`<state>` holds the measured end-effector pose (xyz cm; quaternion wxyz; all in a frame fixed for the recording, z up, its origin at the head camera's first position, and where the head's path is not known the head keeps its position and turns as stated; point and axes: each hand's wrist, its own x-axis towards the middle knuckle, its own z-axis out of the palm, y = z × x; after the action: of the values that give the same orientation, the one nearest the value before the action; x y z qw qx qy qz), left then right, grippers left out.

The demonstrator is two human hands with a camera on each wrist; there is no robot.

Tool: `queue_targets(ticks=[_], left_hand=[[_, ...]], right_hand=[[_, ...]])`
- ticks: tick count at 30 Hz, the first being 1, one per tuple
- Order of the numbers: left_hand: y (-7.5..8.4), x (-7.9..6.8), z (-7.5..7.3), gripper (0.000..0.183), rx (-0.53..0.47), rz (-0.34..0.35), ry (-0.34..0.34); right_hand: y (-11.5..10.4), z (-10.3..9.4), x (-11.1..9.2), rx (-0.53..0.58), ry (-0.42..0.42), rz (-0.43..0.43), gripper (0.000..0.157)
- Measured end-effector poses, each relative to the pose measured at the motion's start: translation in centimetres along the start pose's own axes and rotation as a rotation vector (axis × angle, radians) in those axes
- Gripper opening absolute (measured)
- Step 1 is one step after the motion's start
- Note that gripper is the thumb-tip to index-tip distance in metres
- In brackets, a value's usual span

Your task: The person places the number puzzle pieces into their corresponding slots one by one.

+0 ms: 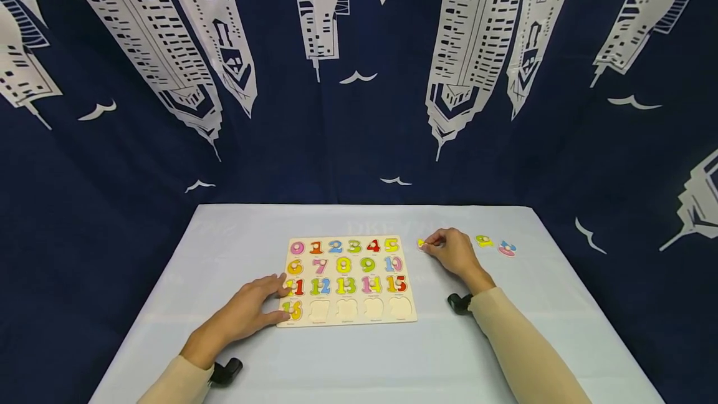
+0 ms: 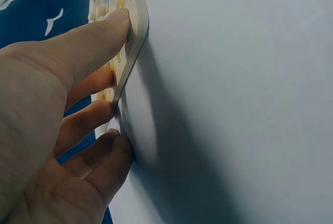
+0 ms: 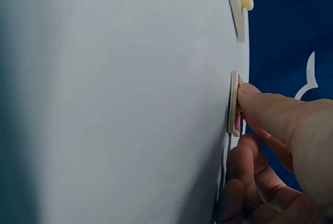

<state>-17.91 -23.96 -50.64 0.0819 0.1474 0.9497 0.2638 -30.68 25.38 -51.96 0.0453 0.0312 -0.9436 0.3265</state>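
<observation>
A wooden number puzzle board (image 1: 353,268) lies on the white table, its knobbed number pieces filling the upper rows. Along the bottom row, a 16 piece (image 1: 293,310) sits at the left, and several bare recesses (image 1: 346,309) follow it. My left hand (image 1: 241,309) rests at the board's left edge with its thumb on the face, fingers loosely extended along the side. Right of the board, my right hand (image 1: 452,254) pinches a small number piece (image 3: 235,104) between thumb and fingers, at the table surface. Yellow and pink show on it; its numeral is hidden.
Two loose number pieces lie beyond my right hand: a yellow-green one (image 1: 483,240) and a blue-and-pink one (image 1: 507,249). The white table (image 1: 359,366) ends at a dark blue curtain (image 1: 336,142) printed with white buildings and birds.
</observation>
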Motion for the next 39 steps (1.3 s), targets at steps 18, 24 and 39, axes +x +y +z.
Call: queue_targets(ticks=[18, 24, 39], left_hand=[[0.2, 0.1, 0.2, 0.051, -0.007, -0.014, 0.011], [0.4, -0.1, 0.1, 0.056, -0.003, -0.024, 0.009], [0.2, 0.0, 0.0, 0.056, -0.022, -0.01, 0.011]], right_hand=[[-5.4, 0.5, -3.7, 0.087, -0.043, -0.144, 0.009], [-7.8, 2.0, -5.3, 0.132, -0.104, -0.281, 0.009], [-13.3, 5.8, -7.8, 0.163, -0.276, -0.469, 0.011]])
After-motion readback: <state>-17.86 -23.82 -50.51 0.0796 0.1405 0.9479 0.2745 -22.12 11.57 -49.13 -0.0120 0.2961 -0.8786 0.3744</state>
